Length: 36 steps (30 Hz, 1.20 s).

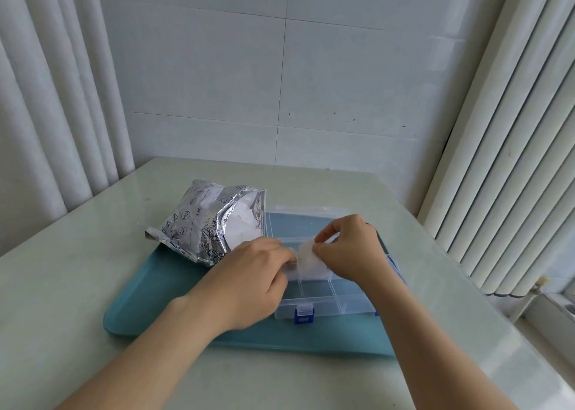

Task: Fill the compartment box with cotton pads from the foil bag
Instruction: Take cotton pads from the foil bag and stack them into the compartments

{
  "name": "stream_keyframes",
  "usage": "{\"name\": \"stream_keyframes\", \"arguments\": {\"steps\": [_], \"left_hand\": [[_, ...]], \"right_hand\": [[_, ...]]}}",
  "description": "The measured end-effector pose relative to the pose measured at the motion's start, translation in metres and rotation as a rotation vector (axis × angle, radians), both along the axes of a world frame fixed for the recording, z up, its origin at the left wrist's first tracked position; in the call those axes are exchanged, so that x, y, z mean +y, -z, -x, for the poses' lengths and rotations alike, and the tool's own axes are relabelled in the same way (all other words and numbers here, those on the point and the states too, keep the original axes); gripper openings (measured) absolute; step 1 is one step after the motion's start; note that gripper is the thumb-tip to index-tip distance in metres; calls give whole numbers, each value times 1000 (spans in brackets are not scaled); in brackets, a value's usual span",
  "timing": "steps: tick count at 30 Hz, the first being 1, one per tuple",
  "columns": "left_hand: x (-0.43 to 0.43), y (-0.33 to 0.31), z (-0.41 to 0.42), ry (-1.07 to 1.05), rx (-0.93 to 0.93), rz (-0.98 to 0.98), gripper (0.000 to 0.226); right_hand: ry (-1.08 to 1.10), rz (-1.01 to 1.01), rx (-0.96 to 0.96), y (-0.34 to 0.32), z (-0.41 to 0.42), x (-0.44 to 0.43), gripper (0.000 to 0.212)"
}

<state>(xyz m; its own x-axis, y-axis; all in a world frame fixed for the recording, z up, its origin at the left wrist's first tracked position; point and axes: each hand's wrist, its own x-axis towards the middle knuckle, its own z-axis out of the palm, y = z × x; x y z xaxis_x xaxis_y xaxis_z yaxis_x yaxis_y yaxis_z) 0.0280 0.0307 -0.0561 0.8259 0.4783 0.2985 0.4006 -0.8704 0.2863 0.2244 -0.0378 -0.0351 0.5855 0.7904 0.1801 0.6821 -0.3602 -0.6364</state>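
A clear plastic compartment box (323, 300) with blue clasps lies open on a teal mat, its lid tipped back. To its left lies a silver foil bag (199, 223), mouth open toward the box, with white cotton pads (242, 226) showing inside. Over the box's middle compartments both hands pinch one white cotton pad (309, 258). My left hand (249, 282) holds its left edge. My right hand (348, 251) grips its upper right edge with thumb and fingertips. The compartments under the hands are hidden.
The teal mat (161, 310) sits on a pale glossy table (93, 363). White curtains hang at the left and vertical blinds at the right. A tiled wall stands behind the table's far edge.
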Motion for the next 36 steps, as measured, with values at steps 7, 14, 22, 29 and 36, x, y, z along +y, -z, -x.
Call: {"name": "stream_keyframes", "arguments": {"steps": [7,14,22,29,36], "left_hand": [[2,1,-1,42,-10,-37,47],[5,5,-1,64,-4,-78,59],[18,3,-1,-86,-374,-380,24],[36,5,6,-503,-73,-369,20],[35,10,1,-569,133,-354,45]], "right_hand": [[12,121,-206,9,1,5,16],[-70,-17,-236,11,9,11,21],[-158,122,-514,1,24,4,33],[-116,-56,-530,12,34,13,23],[-122,-79,-527,14,40,14,25]]}}
